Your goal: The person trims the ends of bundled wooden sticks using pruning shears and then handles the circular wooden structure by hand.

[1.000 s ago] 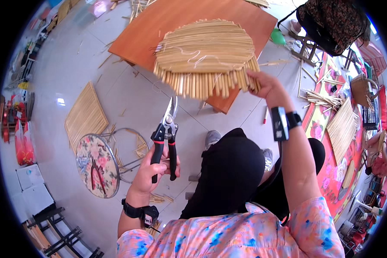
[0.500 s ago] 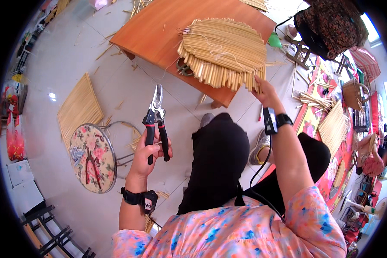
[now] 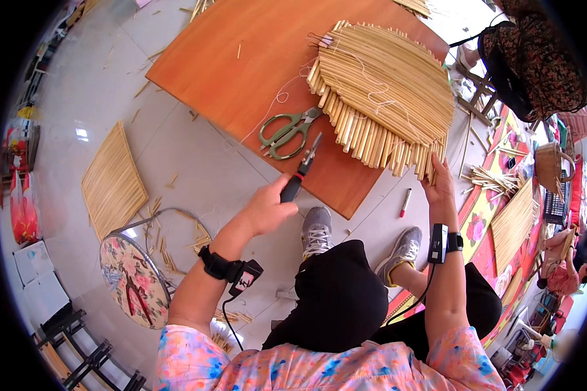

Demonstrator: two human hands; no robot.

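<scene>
My left hand (image 3: 267,207) is closed around the handles of black-and-red pruning shears (image 3: 295,184), whose blades point up and away over the table's near edge. With my right hand (image 3: 440,186) I pinch the near right edge of a rounded panel of straw-coloured stalks (image 3: 385,85). Its stalks lie side by side, with uneven ends along the near edge, and loose white thread trails across it. The panel rests on an orange-brown wooden table (image 3: 235,72). Green-handled scissors (image 3: 284,133) lie on the table between the shears and the panel, partly under the panel's edge.
A floral-seated stool (image 3: 134,280) with red-handled pliers on it stands at left. A flat stalk panel (image 3: 114,182) lies on the floor behind it. Loose stalks (image 3: 492,179) and another panel (image 3: 512,225) lie on a floral cloth at right. A person in dark patterned clothing (image 3: 535,65) is at far right.
My left hand has carried the shears up and right to the table edge, near the scissors. The panel has shifted right in view, and more of the scissors shows.
</scene>
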